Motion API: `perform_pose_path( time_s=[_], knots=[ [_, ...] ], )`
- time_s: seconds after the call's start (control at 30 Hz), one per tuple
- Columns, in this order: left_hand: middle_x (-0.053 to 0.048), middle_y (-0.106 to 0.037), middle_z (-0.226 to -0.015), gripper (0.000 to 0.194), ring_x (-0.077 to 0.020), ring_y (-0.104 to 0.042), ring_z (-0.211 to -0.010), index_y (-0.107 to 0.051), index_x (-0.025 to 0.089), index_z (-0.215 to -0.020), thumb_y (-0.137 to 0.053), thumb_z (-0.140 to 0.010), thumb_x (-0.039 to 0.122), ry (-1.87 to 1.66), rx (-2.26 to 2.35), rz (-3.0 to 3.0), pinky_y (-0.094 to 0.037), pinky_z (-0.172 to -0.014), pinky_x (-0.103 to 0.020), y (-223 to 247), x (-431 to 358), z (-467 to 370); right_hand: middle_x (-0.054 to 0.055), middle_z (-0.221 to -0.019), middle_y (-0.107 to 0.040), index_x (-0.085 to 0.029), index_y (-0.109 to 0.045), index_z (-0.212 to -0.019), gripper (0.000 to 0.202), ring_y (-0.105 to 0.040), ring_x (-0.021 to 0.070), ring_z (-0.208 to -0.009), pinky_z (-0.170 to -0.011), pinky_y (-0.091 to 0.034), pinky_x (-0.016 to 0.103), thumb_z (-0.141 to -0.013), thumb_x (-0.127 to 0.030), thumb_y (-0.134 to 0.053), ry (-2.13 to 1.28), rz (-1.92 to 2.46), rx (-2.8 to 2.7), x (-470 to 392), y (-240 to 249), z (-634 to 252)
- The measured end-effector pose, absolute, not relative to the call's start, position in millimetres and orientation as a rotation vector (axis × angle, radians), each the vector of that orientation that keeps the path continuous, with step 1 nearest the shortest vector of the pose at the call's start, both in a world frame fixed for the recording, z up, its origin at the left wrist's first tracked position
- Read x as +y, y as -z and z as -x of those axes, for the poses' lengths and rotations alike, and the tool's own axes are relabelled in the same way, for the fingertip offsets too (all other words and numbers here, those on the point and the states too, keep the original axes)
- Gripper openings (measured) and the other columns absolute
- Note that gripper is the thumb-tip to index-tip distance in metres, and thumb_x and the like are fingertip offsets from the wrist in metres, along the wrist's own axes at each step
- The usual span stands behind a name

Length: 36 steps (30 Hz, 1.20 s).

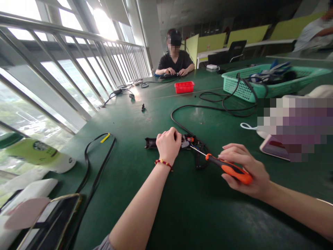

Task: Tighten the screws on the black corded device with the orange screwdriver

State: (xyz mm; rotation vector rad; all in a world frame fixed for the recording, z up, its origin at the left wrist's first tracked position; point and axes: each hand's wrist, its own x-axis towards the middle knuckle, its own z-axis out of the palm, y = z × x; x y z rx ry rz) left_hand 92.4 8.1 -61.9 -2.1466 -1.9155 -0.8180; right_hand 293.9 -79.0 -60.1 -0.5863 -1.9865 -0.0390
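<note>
A black corded device (pixel 150 143) lies on the green table, with a tube-shaped end at the left. Its inner parts, wires and a bit of orange show at the right; I cannot tell its exact kind. My left hand (pixel 168 143) is closed round its middle and hides part of it. My right hand (pixel 248 170) holds an orange-and-black screwdriver (pixel 230 168) by its handle, fingers along the grip. The screwdriver's shaft slants up to the left, and its tip reaches the exposed inner parts. Whether the tip touches a screw is too small to tell.
Ahead lie a red tray (pixel 184 87), a small black piece (pixel 143 107) and a green basket (pixel 241 91) with cables. A bottle (pixel 39 152), a phone (pixel 52 222) and a black strap (pixel 104 163) are at left. A person (pixel 175 57) works across the table (pixel 125 208).
</note>
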Motion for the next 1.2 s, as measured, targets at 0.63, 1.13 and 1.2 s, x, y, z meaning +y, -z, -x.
perform_pose_path(
  time_s=[0.63,1.13,1.2],
  knots=[
    [0.001,-0.064,-0.067,0.018,-0.0158,-0.059,-0.069,-0.053,0.022,-0.072,-0.041,-0.085,0.025,0.819,-1.896,2.125,-0.032,-0.068,-0.029,64.5,8.7,-92.0,0.004,-0.083,-0.061,-0.021,-0.048,-0.112,0.046,-0.06,0.0198,-0.073,-0.076,-0.05,0.043,-0.069,-0.012,-0.062,0.017,0.583,-1.964,-79.6,60.3,-293.0],
    [0.001,-0.064,-0.067,0.017,-0.0156,-0.059,-0.068,-0.052,0.021,-0.071,-0.042,-0.084,0.025,0.842,-1.881,2.129,-0.032,-0.068,-0.028,65.1,9.3,-92.1,0.004,-0.078,-0.062,-0.018,-0.049,-0.109,0.041,-0.061,0.0185,-0.067,-0.076,-0.051,0.044,-0.07,-0.012,-0.063,0.072,0.607,-1.968,-79.6,61.7,-292.6],
    [0.001,-0.064,-0.067,0.017,-0.0157,-0.059,-0.068,-0.052,0.021,-0.071,-0.042,-0.084,0.025,0.844,-1.876,2.123,-0.032,-0.067,-0.028,65.3,9.6,-91.8,0.005,-0.082,-0.062,-0.02,-0.048,-0.111,0.044,-0.061,0.0195,-0.072,-0.074,-0.051,0.044,-0.07,-0.01,-0.062,0.023,0.606,-1.942,-79.6,61.6,-292.6]
  ],
)
